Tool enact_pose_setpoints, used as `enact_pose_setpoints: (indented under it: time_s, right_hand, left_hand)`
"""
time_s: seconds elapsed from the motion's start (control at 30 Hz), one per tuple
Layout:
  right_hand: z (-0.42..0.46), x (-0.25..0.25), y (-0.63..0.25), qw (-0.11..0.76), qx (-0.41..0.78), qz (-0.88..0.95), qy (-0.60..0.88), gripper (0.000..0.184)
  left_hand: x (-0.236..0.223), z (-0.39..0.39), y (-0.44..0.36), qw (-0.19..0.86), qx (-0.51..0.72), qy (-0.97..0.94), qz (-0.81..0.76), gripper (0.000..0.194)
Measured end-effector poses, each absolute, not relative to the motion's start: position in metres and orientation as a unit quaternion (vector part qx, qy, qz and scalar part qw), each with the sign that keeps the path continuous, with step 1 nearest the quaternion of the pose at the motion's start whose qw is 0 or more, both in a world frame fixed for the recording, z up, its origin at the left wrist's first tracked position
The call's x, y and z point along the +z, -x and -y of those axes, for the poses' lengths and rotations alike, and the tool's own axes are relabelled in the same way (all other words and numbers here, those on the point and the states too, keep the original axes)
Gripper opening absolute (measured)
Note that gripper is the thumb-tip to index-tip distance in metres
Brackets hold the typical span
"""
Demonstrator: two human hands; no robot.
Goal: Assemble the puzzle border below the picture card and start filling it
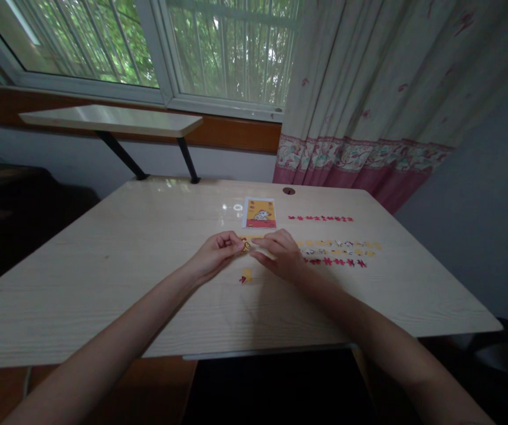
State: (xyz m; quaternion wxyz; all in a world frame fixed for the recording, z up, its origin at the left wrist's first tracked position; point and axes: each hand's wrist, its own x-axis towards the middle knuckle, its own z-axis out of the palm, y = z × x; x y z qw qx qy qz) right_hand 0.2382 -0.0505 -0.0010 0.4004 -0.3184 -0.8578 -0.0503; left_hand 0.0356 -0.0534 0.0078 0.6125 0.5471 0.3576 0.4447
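My left hand is closed, pinching a small yellow puzzle piece with a dark mark between thumb and fingertips. Facing it, my right hand has its thumb and fingers apart, close to that piece; I cannot tell whether they touch it. Just beyond the fingertips, more yellow and red pieces lie on the table, partly hidden by the hands. Nearer to me rests a yellow and red piece. Behind the hands lies a picture card showing a white cartoon animal on yellow and red.
Rows of yellow and white pieces and red pieces run to the right of my right hand, which covers their left ends. Another red row lies farther back. The wooden table has a raised shelf at back left and a round cable hole.
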Motion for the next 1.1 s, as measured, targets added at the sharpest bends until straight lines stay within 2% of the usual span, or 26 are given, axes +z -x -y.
enact_pose_setpoints:
  time_s: [0.17,0.43,0.53,0.67,0.73,1.1]
  right_hand:
    - [0.052,-0.002,-0.232,0.387,-0.058,0.843,0.368,0.022]
    - [0.056,0.004,-0.230,0.398,-0.064,0.843,0.356,0.021]
    - [0.054,0.002,-0.229,0.390,-0.048,0.839,0.376,0.019]
    - [0.049,-0.007,-0.225,0.338,0.003,0.848,0.409,0.016]
    - [0.047,-0.012,-0.223,0.310,0.022,0.861,0.402,0.016]
    - [0.042,-0.018,-0.219,0.277,0.063,0.876,0.390,0.017]
  left_hand:
    - [0.014,0.056,-0.037,0.612,0.449,-0.538,-0.366,0.033]
    - [0.010,0.054,-0.034,0.559,0.432,-0.592,-0.387,0.028]
    - [0.012,0.051,-0.024,0.451,0.402,-0.673,-0.426,0.027]
    - [0.013,0.045,-0.001,0.179,0.305,-0.820,-0.449,0.021]
    - [0.011,0.042,0.007,0.112,0.260,-0.858,-0.430,0.024]
    - [0.012,0.047,0.003,0.078,0.188,-0.902,-0.381,0.025]
